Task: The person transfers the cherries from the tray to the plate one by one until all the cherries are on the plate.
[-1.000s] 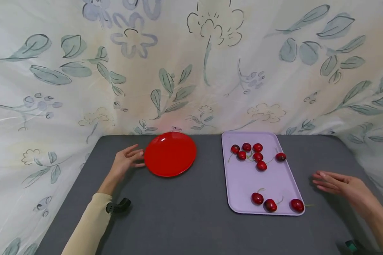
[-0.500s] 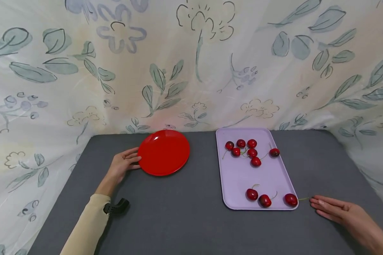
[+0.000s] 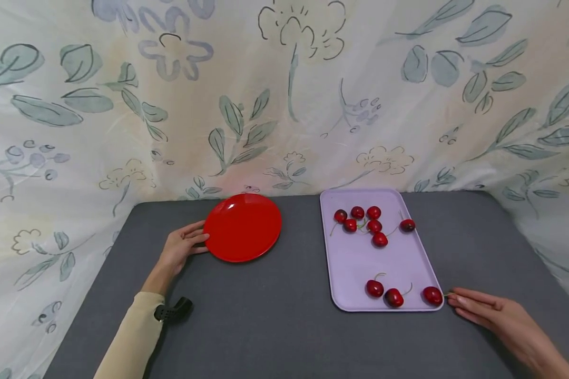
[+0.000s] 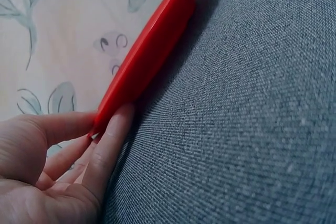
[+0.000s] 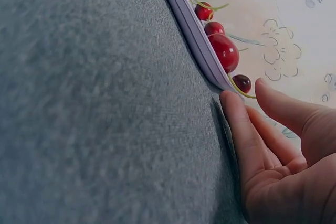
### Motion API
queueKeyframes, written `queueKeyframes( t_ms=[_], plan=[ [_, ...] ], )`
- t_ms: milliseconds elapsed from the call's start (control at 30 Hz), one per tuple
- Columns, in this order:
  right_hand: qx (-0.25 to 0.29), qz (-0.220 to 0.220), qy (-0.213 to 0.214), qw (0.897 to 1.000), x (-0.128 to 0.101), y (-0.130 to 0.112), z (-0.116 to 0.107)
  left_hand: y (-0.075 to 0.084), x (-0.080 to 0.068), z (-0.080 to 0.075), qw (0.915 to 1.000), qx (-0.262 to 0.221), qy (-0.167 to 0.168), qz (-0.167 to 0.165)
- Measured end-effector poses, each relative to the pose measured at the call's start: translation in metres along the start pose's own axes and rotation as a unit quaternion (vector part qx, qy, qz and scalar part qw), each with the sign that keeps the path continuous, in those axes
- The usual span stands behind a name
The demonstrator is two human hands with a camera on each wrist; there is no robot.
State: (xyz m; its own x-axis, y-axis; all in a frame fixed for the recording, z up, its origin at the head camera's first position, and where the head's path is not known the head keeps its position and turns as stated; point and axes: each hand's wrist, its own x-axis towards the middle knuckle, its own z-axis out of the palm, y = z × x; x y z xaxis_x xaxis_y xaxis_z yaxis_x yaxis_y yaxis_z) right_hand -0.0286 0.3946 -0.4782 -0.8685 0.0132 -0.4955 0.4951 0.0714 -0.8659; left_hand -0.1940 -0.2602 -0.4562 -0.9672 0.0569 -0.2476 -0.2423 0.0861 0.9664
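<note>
A red plate (image 3: pixel 243 227) lies at the back left of the table. My left hand (image 3: pixel 179 253) pinches its left rim; in the left wrist view the thumb is over the edge and fingers are underneath. On the right is a lilac tray (image 3: pixel 360 268) with several red cherries, grouped at its far end and along its near edge. The cherry (image 3: pixel 432 296) at the near right corner has its stem sticking out past the rim. My right hand (image 3: pixel 498 321) is at that corner, fingers nearly straight, and the right wrist view has thumb and fingers apart with the stem tip near them.
Both plate and tray rest on a dark grey cloth-covered table (image 3: pixel 275 326). A white curtain (image 3: pixel 284 95) with leaf and flower drawings hangs behind it. A black strap (image 3: pixel 173 309) is on the left wrist.
My left hand has moved right onto the plate's rim and now pinches it. My right hand has come leftward to the tray's near corner, by the cherry's stem. The head view has shifted slightly.
</note>
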Motion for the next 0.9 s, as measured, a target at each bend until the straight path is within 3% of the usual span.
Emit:
queueKeyframes(
  t_ms=[267,567,900],
  plan=[
    [0.074,-0.017,0.007,0.997,0.0041,-0.0023,0.0007,-0.0045,0.0027,0.0009,0.9999,-0.014,-0.001,0.009],
    [-0.001,-0.021,0.029,0.999,0.0053,-0.0025,0.0056,-0.0076,0.0034,0.0016,0.9996,-0.022,-0.004,0.017],
    [0.079,-0.078,0.015,0.994,0.0091,-0.0063,0.0086,-0.0073,0.0025,-0.0001,0.9997,-0.021,0.007,0.013]
  ],
)
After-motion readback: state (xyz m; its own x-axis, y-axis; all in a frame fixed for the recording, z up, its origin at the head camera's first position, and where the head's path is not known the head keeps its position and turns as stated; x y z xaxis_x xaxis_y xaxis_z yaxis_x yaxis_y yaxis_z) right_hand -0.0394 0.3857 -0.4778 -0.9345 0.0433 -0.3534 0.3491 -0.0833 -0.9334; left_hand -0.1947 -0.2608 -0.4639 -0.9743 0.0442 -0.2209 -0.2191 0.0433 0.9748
